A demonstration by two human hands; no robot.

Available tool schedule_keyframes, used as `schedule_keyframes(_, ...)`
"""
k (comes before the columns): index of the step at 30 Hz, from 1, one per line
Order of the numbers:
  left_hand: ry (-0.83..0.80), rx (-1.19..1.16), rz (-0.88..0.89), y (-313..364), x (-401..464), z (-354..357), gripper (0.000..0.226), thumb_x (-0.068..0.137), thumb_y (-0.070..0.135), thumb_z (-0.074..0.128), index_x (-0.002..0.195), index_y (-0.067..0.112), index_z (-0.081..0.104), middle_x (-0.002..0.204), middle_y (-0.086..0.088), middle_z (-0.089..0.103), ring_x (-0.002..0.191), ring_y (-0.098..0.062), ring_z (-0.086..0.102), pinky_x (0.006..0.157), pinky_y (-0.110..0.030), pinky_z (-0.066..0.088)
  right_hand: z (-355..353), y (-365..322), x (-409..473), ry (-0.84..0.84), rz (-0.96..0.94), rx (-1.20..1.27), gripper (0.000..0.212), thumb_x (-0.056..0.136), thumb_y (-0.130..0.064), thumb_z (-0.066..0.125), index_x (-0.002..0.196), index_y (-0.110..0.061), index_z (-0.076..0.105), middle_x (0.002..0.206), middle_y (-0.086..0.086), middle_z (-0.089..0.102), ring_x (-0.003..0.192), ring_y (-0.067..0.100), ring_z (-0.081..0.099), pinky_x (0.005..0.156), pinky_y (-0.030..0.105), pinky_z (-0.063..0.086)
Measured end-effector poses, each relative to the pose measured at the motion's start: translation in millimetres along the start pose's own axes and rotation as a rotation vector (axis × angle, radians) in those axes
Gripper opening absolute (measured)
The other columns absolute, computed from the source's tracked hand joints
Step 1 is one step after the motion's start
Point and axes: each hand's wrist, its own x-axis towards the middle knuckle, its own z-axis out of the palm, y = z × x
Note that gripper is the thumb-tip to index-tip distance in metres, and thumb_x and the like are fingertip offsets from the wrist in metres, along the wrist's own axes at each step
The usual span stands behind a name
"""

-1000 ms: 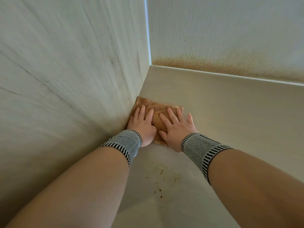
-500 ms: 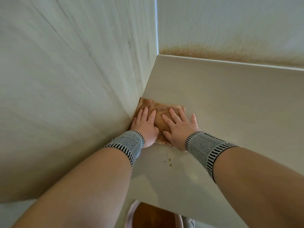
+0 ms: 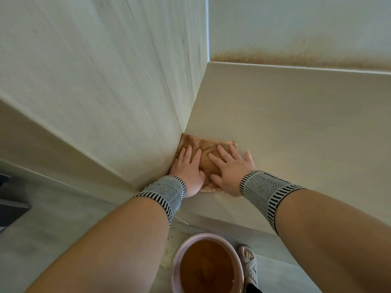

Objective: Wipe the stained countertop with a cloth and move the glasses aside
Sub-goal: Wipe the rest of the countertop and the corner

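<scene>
Both hands, left hand (image 3: 187,169) and right hand (image 3: 230,169), are pressing the brown cloth (image 3: 206,154) with flat, released fingers on the pale table (image 3: 296,127). Beyond the fingers, the wall (image 3: 296,58) is showing a brown stain.

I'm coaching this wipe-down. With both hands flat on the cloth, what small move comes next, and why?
Probably push the cloth forward along the side wall: both the left hand and right hand press it flat near the countertop's front edge, unwiped surface ahead.

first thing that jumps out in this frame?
Both hands, left hand and right hand, pressed flat side by side on a brown cloth jammed into the corner where the countertop meets the left wall. Next, the rusty brown stain band along the back wall's base, and the pink basin of brown water on the floor below.
</scene>
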Motion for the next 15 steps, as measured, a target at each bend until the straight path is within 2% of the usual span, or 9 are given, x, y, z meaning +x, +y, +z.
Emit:
schedule_keyframes(8,-0.15,-0.096,0.055,-9,-37,-1,0.078,0.098,0.034,0.045,0.157,0.024,-0.004,0.163,-0.004,-0.021,0.15,-0.02,-0.016,0.123,-0.042,-0.001,17,-13,-34,-0.002,-0.021,-0.008,0.061,0.105,-0.047,0.026,0.157,-0.034,-0.001,0.165,-0.003,-0.011,0.152,0.027,-0.006,0.121,0.053,0.003)
schedule_keyframes(12,-0.183,0.002,0.077,1,-49,7,0.085,0.096,0.05,0.047,0.157,0.026,-0.009,0.162,-0.005,-0.023,0.15,-0.023,-0.017,0.123,-0.044,0.002,22,-3,-49,-0.001,-0.03,-0.007,0.059,0.106,-0.042,0.027,0.158,-0.032,0.001,0.166,-0.005,-0.009,0.152,0.024,-0.005,0.121,0.052,0.006)
schedule_keyframes(15,-0.144,0.082,0.084,16,-48,14,0.082,0.098,0.052,0.041,0.156,0.027,-0.012,0.162,-0.007,-0.024,0.15,-0.025,-0.016,0.123,-0.045,0.003,24,9,-53,0.002,-0.017,-0.027,0.058,0.106,-0.041,0.025,0.158,-0.03,0.0,0.166,-0.005,-0.01,0.152,0.022,-0.004,0.12,0.053,0.007)
